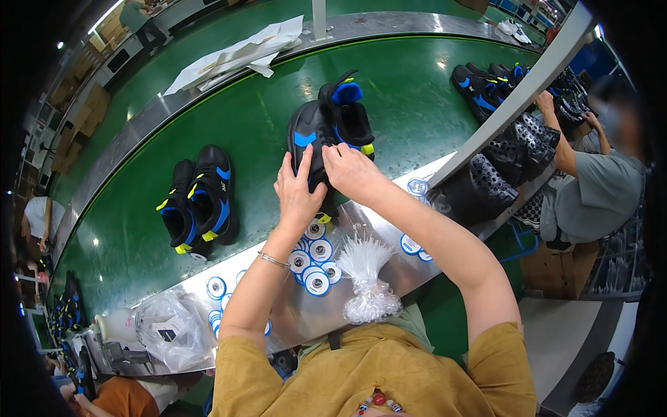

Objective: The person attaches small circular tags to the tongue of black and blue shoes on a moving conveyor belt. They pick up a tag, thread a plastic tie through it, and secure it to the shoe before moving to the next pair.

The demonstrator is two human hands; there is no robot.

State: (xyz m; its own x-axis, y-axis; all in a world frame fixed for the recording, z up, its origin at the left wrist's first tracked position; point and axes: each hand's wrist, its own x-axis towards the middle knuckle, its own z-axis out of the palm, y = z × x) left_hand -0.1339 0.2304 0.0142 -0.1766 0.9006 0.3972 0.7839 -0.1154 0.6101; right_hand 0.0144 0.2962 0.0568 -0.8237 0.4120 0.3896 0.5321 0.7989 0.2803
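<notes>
On the green belt (125, 243) to my left stand two black shoes (212, 194); my left hand (299, 197) rests spread on another shoe (306, 128); my right hand (349, 170) bunches its fingertips there, pinching what, I cannot tell; clear ties (365, 264) lie on the tabletop (288, 337).

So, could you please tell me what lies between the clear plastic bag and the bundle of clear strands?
In the head view, round blue-and-white discs lie there in groups on the metal ledge, and the left forearm crosses over.
</notes>
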